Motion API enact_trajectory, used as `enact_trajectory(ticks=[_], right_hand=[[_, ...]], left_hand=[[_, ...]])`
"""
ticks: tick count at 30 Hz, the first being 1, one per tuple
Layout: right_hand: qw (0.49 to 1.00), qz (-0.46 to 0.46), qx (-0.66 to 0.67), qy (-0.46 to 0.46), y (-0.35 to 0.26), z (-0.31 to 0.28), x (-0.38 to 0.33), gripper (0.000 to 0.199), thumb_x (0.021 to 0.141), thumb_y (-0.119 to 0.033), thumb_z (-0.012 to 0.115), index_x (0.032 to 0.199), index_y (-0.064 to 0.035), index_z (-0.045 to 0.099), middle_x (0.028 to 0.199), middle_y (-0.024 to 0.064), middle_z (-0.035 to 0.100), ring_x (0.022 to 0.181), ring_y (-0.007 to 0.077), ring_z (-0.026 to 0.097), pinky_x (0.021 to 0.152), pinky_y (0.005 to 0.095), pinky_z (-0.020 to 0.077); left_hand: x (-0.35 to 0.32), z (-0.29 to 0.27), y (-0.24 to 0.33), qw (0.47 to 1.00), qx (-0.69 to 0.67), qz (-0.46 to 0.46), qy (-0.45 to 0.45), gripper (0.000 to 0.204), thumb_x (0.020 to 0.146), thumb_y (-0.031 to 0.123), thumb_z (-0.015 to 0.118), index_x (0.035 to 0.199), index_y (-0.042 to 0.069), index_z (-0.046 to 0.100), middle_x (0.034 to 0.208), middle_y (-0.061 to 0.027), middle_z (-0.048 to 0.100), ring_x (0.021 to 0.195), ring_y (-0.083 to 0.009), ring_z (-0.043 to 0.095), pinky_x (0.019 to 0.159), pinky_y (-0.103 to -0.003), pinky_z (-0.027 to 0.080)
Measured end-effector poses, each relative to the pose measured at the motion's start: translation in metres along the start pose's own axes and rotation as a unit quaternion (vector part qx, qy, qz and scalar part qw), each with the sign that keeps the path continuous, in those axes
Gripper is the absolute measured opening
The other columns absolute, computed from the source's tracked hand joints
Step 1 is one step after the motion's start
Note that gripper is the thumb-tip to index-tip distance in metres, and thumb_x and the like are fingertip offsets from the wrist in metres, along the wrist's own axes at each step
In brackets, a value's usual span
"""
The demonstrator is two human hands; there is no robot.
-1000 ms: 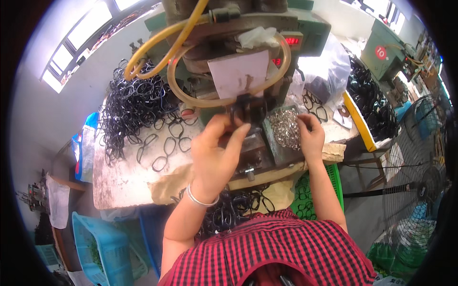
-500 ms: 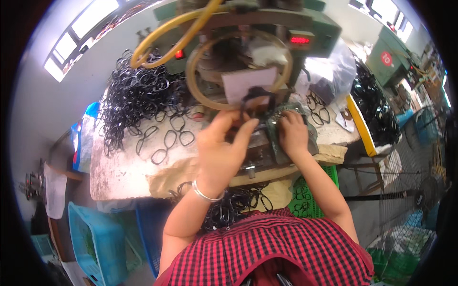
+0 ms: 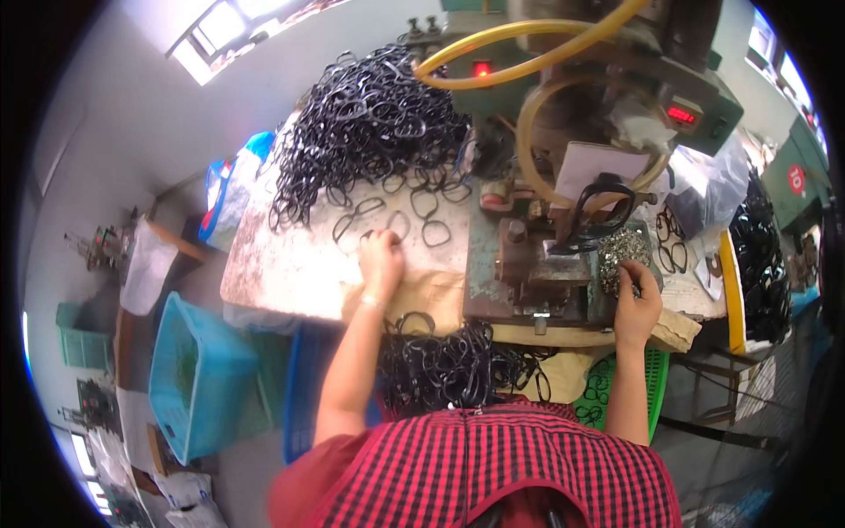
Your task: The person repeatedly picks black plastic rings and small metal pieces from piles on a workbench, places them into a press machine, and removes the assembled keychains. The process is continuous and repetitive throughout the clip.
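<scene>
My left hand [image 3: 381,268] is over the pale tabletop, its fingers closed at the edge of a black eyeglass frame [image 3: 406,225]. Beside it lie a few more loose frames [image 3: 436,233]. Another dark eyeglass frame [image 3: 606,211] sits tilted at the metal fixture [image 3: 547,271] of the bench machine, with neither hand touching it. My right hand [image 3: 637,306] rests by a heap of tiny metal parts [image 3: 623,251] right of the fixture. Its thumb and forefinger are drawn together, and whatever they may hold is too small to name.
A tall heap of black eyeglass frames [image 3: 374,114] covers the table's back left. The machine's yellow hose [image 3: 528,66] loops above. More frames lie in my lap [image 3: 440,365]. A yellow-edged box [image 3: 732,290] stands at the right, blue crates [image 3: 207,378] at the lower left.
My left hand has left the fixture area and moved left to the loose frames. The dark eyeglass frame stays at the machine. My right hand has drawn back nearer, and the view has shifted left.
</scene>
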State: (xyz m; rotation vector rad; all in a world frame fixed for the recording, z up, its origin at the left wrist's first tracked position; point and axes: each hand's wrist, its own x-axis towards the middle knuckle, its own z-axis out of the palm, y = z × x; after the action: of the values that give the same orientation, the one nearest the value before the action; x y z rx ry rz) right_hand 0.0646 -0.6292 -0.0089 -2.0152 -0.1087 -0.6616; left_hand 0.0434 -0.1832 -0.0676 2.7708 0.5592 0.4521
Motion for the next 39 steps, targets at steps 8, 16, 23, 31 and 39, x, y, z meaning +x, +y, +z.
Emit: enact_trajectory(ticks=[8,16,23,31,39], right_hand=[[0.994,-0.045,-0.094,0.035,0.011,-0.055,-0.020,0.010,0.087,0.000,0.069,0.097,0.0003,0.071,0.091,0.0127,0.070,0.084,0.0256,0.067,0.077,0.0336,0.0506],[0.998,0.060,-0.027,0.022,-0.007,-0.089,-0.047,0.014,0.086,0.001,0.071,0.099,0.0003,0.073,0.094,0.0093,0.073,0.088,0.0175,0.068,0.082,0.0293,0.0517],[0.973,0.030,0.196,-0.119,-0.097,-0.011,0.027,0.018,0.084,0.001,0.071,0.103,0.0014,0.070,0.098,0.0080,0.072,0.092,0.0151,0.067,0.084,0.0287,0.0520],[0.916,0.138,0.364,-0.093,-0.085,0.039,0.017,0.033,0.087,0.005,0.066,0.120,0.0029,0.060,0.107,0.0111,0.072,0.099,0.0146,0.069,0.092,0.0265,0.0500],[0.811,0.220,0.525,-0.136,-0.114,0.041,0.020,0.043,0.087,0.006,0.065,0.129,0.0064,0.053,0.098,0.0101,0.069,0.101,0.0177,0.067,0.091,0.0283,0.0524]], left_hand=[[0.084,-0.043,-0.073,0.987,0.114,-0.058,0.101,0.022,0.095,0.024,0.052,0.102,0.009,0.066,0.092,-0.0226,0.072,0.087,-0.0424,0.069,0.075,-0.053,0.054],[0.017,-0.062,0.007,0.978,-0.162,0.028,0.126,0.021,0.104,0.019,0.052,0.107,0.005,0.067,0.085,-0.0099,0.067,0.074,-0.0252,0.062,0.069,-0.036,0.048],[-0.028,-0.139,0.138,0.795,-0.605,0.005,0.033,0.013,0.100,0.008,0.060,0.111,0.003,0.066,0.086,0.0008,0.061,0.070,-0.0077,0.054,0.062,-0.020,0.045],[-0.065,-0.101,0.119,0.756,-0.648,-0.090,0.018,0.011,0.098,0.006,0.061,0.107,0.003,0.055,0.093,-0.0105,0.065,0.080,-0.0201,0.068,0.072,-0.029,0.058],[-0.031,-0.165,0.198,0.717,-0.654,0.199,0.138,0.013,0.097,0.003,0.061,0.108,0.001,0.054,0.098,-0.0094,0.062,0.090,-0.0211,0.065,0.082,-0.033,0.055]])
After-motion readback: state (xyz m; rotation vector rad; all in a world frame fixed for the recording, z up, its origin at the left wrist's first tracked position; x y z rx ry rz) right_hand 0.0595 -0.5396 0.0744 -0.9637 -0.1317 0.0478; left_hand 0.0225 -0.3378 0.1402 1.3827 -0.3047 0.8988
